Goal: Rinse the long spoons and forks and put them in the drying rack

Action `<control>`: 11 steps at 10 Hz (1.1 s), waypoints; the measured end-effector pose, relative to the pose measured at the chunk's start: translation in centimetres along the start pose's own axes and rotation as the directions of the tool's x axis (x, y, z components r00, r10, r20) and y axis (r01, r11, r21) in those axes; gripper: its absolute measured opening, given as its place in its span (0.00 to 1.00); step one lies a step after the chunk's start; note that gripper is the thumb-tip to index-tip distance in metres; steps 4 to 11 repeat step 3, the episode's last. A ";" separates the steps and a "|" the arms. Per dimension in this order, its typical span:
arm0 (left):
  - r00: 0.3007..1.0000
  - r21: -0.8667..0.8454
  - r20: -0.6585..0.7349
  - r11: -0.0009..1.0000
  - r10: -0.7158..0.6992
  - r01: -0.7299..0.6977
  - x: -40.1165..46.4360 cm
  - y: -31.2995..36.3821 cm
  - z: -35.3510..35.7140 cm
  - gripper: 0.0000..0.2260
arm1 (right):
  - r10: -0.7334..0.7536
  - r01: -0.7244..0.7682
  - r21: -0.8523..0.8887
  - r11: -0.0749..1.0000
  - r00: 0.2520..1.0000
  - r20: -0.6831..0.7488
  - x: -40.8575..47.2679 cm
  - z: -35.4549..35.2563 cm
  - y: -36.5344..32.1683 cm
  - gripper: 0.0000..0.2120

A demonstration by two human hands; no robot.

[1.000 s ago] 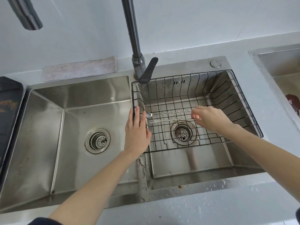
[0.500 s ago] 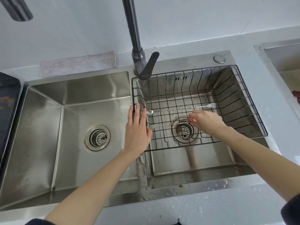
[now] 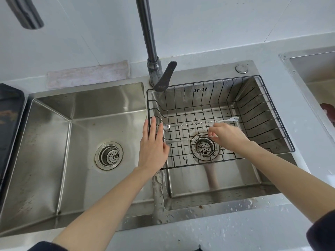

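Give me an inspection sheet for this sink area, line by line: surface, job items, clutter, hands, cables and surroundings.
Surface: grey countertop, water droplets along the front edge.
Job's things: black wire drying rack sits in the right basin; one long utensil lies across it, fork end right; a second utensil lies nearer.
Clutter: cloth behind the left basin; dark tray far left.
Hands: left hand flat at the rack's left edge; right hand pinching the second utensil.
Cables: nothing seen.
Surroundings: faucet, no water running; another sink at right.

Rack (image 3: 275,113) open above (faucet (image 3: 150,51) crowds its back-left corner).
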State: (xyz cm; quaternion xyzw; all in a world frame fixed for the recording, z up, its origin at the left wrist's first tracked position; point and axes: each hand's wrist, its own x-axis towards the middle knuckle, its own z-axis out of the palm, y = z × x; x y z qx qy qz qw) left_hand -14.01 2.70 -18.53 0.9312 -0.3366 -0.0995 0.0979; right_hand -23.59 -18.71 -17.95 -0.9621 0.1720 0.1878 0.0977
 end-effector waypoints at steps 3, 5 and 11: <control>0.995 -0.008 0.104 1.000 0.008 -0.007 -0.1 -0.2 -2.5 0.27 | -0.052 0.051 -0.018 0.999 0.995 -0.083 -0.1 -2.3 -2.0 0.15; 0.995 -0.008 0.104 1.000 0.008 -0.007 -0.1 -0.2 -2.5 0.27 | -0.052 0.051 -0.018 0.999 0.995 -0.083 -0.1 -2.3 -2.0 0.15; 0.995 -0.008 0.104 1.000 0.008 -0.007 -0.1 -0.2 -2.5 0.27 | -0.052 0.051 -0.018 0.999 0.995 -0.083 -0.1 -2.3 -2.0 0.15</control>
